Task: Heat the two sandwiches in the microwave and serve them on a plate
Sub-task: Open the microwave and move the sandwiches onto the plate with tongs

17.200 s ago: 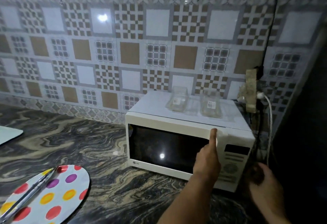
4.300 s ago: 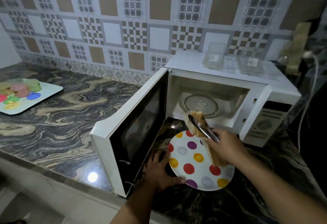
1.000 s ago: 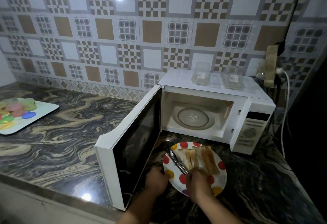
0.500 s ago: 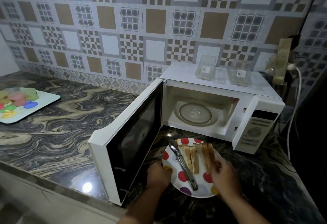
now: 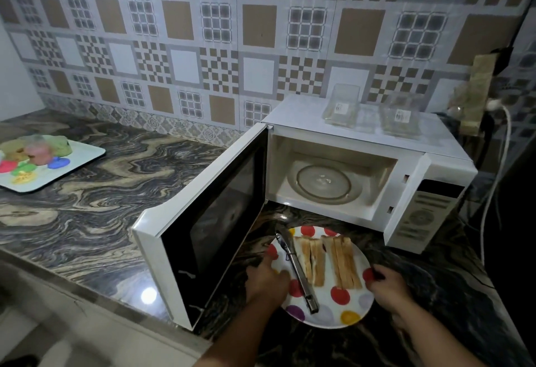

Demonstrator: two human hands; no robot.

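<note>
Two toasted sandwiches (image 5: pixel 327 260) lie side by side on a white plate with coloured dots (image 5: pixel 336 308), which sits on the counter in front of the white microwave (image 5: pixel 406 169). Metal tongs (image 5: pixel 297 271) rest on the plate to the left of the sandwiches. My left hand (image 5: pixel 266 279) grips the plate's left rim. My right hand (image 5: pixel 388 285) grips its right rim. The microwave door (image 5: pixel 203 221) stands wide open to the left, and the glass turntable (image 5: pixel 324 184) inside is bare.
Two clear plastic containers (image 5: pixel 371 113) sit on top of the microwave. A white tray with colourful items (image 5: pixel 87 155) lies far left on the marbled counter (image 5: pixel 87 216). A white cable (image 5: pixel 496 181) hangs at the right by the wall socket.
The right hand let go of the tongs, which now lie on the plate, and moved to the plate's right rim. The left hand stays at the left rim.
</note>
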